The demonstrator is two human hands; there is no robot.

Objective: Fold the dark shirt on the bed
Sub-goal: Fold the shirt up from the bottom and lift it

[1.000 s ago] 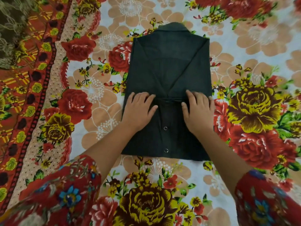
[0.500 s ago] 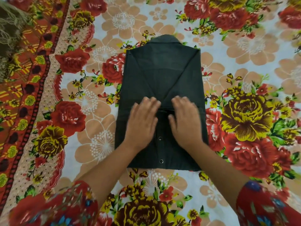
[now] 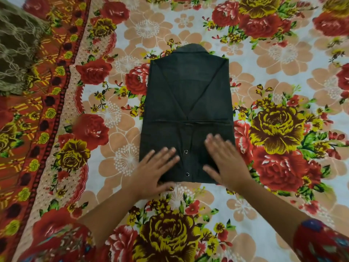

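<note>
Near the middle of the bed (image 3: 283, 53), the dark shirt (image 3: 187, 103) lies folded narrow, collar far. Flat on its near end rest the left hand (image 3: 154, 173) and right hand (image 3: 224, 163), fingers straight, slightly spread. Soft, light cloth; probably best pinched at both near corners

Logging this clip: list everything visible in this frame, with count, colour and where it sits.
dark charcoal folded shirt: one, near-black, middle of the bed, collar at the far end
round snap buttons: two, silvery, on the shirt's near half, between the hands
floral bedsheet: one, pale with red, yellow and peach flowers, under the shirt
patterned border band: one, red-orange, left side
net-patterned fabric: one, olive-brown, top left corner
floral sleeves: two, red, bottom corners
left hand: one, flat with fingers straight, on the shirt's near left corner
right hand: one, flat, on the shirt's near right part
</note>
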